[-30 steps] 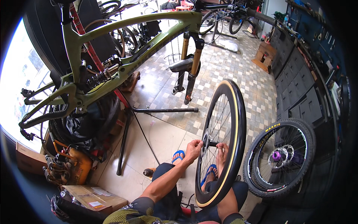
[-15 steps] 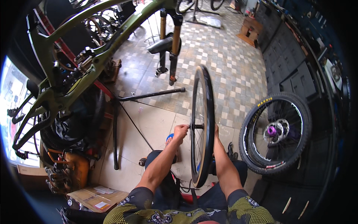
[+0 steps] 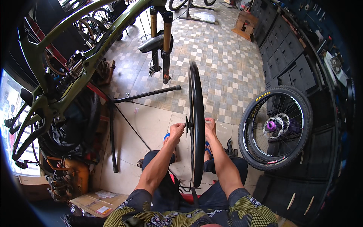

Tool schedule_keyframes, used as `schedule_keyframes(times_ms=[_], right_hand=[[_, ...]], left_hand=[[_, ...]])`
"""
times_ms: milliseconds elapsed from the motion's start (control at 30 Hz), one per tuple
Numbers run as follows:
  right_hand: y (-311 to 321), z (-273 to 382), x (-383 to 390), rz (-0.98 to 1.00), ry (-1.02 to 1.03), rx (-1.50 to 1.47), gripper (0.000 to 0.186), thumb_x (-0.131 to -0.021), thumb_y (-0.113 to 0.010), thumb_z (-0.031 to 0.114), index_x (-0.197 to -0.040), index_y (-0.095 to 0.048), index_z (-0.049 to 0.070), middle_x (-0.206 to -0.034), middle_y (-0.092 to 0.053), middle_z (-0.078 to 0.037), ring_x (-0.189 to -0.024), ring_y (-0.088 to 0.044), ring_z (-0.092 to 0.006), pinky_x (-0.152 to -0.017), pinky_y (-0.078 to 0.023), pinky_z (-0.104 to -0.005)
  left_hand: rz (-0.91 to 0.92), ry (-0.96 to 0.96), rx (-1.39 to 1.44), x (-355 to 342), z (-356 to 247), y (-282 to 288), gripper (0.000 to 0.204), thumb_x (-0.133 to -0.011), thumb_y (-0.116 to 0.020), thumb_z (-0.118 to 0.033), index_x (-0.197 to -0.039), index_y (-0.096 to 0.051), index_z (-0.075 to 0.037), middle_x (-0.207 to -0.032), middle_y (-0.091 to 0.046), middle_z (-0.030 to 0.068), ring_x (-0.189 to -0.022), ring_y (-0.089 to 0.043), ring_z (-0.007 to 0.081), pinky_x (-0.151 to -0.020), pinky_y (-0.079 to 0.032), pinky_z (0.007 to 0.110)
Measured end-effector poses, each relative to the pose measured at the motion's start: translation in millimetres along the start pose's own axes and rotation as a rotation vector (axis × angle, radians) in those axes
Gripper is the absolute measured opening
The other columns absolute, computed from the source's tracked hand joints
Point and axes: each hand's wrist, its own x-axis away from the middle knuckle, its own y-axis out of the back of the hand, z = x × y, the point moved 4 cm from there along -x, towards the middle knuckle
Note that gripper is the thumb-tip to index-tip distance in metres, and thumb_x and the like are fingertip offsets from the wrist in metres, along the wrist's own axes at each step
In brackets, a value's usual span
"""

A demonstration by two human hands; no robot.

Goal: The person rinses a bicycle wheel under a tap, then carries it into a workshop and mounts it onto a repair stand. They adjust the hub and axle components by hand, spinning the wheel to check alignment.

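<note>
A bicycle wheel (image 3: pixel 196 159) with a black tire stands upright, almost edge-on, between my forearms. On its left side the hub with a dark disc (image 3: pixel 188 125) shows. My left hand (image 3: pixel 176 132) is closed in a pinch on a thin rod at that hub, its tip mostly hidden by the fingers. On the other side of the tire, my right hand (image 3: pixel 210 128) pinches the pale other end of what looks like the same rod. My feet in blue flip-flops are partly hidden behind my arms and the wheel.
A green bicycle frame (image 3: pixel 68 72) hangs at upper left on a stand with black legs (image 3: pixel 147 92). Spare wheels (image 3: pixel 251 147) lean by dark drawers (image 3: pixel 280 45) at right. An orange compressor (image 3: pixel 77 176) and cardboard box (image 3: pixel 100 202) sit lower left.
The wheel has turned from showing its side to nearly edge-on, both hands moving with it at the hub. My view has tilted, shifting the surroundings upward in the picture.
</note>
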Motion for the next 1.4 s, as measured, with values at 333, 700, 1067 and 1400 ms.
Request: schedule_keyframes(times_ms=[333,700,1067,1400], right_hand=[[1.1,-12.3,0.6,0.029,0.012,-0.103,0.031,-0.086,-0.070,0.013,-0.114,-0.060,0.005,-0.090,-0.067,-0.013,-0.081,-0.065,-0.0246,-0.077,-0.052,-0.0370],[-2.3,-9.1,2.9,0.010,-0.001,-0.126,0.029,-0.085,-0.070,0.012,-0.111,-0.060,0.005,-0.090,-0.064,-0.011,-0.081,-0.061,-0.0214,-0.074,-0.050,-0.0355],[-1.7,-2.4,8.8,0.000,0.037,-0.101,0.028,-0.084,-0.069,0.011,-0.110,-0.060,0.004,-0.092,-0.065,-0.013,-0.083,-0.062,-0.0227,-0.075,-0.051,-0.0358],[11.0,-20.1,-3.1,0.081,-0.008,-0.205,0.030,-0.087,-0.072,0.013,-0.112,-0.058,0.004,-0.089,-0.070,-0.013,-0.078,-0.067,-0.0198,-0.069,-0.054,-0.0331]], left_hand=[[0.024,0.056,-0.072,3.3,-1.9,-0.2,0.020,-0.098,-0.069,-0.022,-0.097,-0.072,-0.001,-0.081,-0.063,-0.0007,-0.071,-0.055,0.0098,-0.064,-0.048,0.028],[0.003,-0.016,-0.022,-5.1,3.4,1.7,0.024,-0.094,-0.073,-0.025,-0.095,-0.073,0.000,-0.070,-0.060,-0.0015,-0.057,-0.051,0.0075,-0.051,-0.042,0.025],[-0.019,-0.032,-0.016,0.9,0.3,1.7,0.023,-0.093,-0.072,-0.024,-0.093,-0.074,-0.001,-0.069,-0.059,-0.0024,-0.056,-0.050,0.0070,-0.050,-0.040,0.025],[0.034,-0.031,-0.215,-3.4,2.1,-1.7,0.028,-0.095,-0.073,-0.029,-0.097,-0.074,-0.002,-0.079,-0.066,0.0022,-0.070,-0.060,0.0116,-0.065,-0.052,0.029]])
